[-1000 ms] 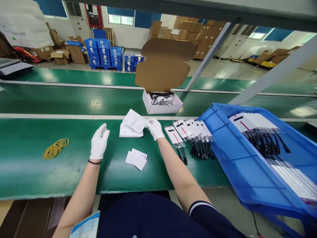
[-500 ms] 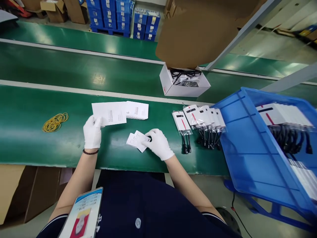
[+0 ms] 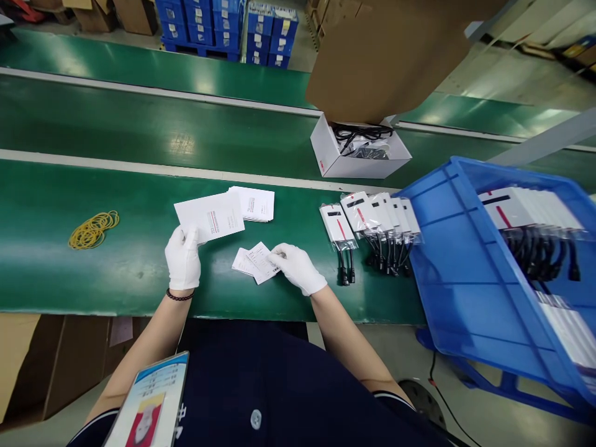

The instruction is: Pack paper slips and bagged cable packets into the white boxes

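Note:
My left hand (image 3: 183,259), in a white glove, grips a white printed booklet (image 3: 212,216) by its lower left corner. The booklet overlaps a stack of similar booklets (image 3: 258,205) on the green bench. In front of me my right hand (image 3: 298,267), also gloved, pinches the right edge of a small printed card (image 3: 262,262). Beneath and left of that card lie other small cards (image 3: 242,263). Yellow rubber bands (image 3: 94,230) lie in a loose bundle at the left.
Bagged white packs with black cables (image 3: 338,225) lie right of my hands. Beyond them stands a blue crate (image 3: 470,273) holding more packs. An open white box (image 3: 358,167) with cables sits behind on the green surface (image 3: 139,133).
My left hand has moved right with the booklet, which is now more tilted and overlaps the stack. My right hand and the small card have shifted only slightly.

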Motion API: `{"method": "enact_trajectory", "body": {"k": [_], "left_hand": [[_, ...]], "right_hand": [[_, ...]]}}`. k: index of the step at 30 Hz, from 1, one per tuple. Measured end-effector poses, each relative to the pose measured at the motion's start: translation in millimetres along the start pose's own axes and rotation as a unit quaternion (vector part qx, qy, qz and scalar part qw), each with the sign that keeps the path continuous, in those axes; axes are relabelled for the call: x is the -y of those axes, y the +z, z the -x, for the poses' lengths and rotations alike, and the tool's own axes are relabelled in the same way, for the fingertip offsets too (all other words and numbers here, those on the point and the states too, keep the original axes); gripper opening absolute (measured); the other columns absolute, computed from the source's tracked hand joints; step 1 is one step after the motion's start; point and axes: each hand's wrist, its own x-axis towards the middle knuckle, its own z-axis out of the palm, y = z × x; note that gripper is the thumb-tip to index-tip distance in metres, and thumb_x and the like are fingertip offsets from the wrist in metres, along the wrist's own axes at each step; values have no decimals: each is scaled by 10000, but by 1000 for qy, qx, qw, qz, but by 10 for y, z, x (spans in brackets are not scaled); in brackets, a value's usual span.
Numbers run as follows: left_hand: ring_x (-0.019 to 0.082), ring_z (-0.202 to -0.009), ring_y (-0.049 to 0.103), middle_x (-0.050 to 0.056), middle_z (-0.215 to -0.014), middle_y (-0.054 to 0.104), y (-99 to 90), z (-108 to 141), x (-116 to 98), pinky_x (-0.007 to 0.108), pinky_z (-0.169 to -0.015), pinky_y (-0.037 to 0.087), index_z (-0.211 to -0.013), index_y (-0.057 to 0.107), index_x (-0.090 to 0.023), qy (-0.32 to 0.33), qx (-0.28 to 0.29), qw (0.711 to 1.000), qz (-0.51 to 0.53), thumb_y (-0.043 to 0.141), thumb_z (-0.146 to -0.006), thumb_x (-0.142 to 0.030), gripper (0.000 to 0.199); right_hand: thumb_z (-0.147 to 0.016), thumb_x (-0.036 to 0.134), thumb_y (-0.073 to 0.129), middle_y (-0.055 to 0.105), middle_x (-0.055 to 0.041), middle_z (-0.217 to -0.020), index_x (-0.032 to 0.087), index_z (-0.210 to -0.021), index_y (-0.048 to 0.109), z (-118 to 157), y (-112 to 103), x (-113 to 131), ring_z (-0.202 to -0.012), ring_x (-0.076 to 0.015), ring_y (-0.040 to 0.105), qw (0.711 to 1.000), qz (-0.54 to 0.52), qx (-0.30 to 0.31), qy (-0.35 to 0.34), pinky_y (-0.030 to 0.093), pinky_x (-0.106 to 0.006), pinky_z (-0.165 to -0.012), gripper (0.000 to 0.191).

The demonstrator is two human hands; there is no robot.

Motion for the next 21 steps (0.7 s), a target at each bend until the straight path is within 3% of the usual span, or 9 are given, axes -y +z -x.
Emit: {"method": "enact_trajectory", "body": {"k": [6,10,12,14,16,19,21], "left_hand": [[237,-1048,621,132,-1149,621,234,322,-1,319,-822,563,-1105,614,-114,-66,49,994,78,646,-847,-504,469],[232,-1104,611,118,-1207,616,497,698,-1,334,-929,538,-1171,627,-149,-144,150,976,70,613,-873,-510,468],[217,-1128,603,104,-1223,616,597,812,-3,323,-987,514,-1189,636,-160,-173,196,962,78,663,-846,-478,468],[217,-1085,624,110,-1210,624,645,820,-12,323,-949,538,-1165,642,-150,-205,205,950,118,734,-790,-445,486],[227,-1047,640,127,-1213,619,632,730,-35,314,-851,575,-1129,641,-136,-223,171,945,169,779,-745,-420,498],[254,-1114,614,145,-1264,587,536,523,-91,294,-804,583,-1107,641,-132,-206,121,950,200,799,-732,-368,471],[265,-1150,598,140,-1316,553,469,424,-121,289,-804,585,-1118,649,-157,-187,118,952,212,786,-754,-334,427]], "right_hand": [[-921,529,389,606,-64,-898,162,-897,514,75,-50,79,-810,-178,553,991,-102,-70,-58,422,-301,-713,389],[-942,557,343,633,-89,-934,169,-964,540,166,131,290,-850,-216,585,985,-38,-155,-65,427,-335,-752,435],[-948,554,364,653,-84,-966,184,-987,593,185,162,384,-901,-229,602,987,13,-148,-65,425,-338,-777,437],[-961,552,369,658,-68,-954,201,-977,631,157,57,384,-907,-223,609,988,66,-122,-75,424,-329,-768,438],[-981,542,351,652,-61,-991,209,-998,643,79,-190,245,-940,-214,601,979,116,-148,-74,428,-328,-794,443],[-937,568,463,562,-130,-1247,190,-1249,580,-93,-644,-186,-1156,-291,509,942,210,-261,32,405,-422,-946,504],[-838,640,573,442,-237,-1337,139,-1392,462,-204,-856,-501,-1158,-407,464,908,276,-260,180,414,-535,-882,755]]}}
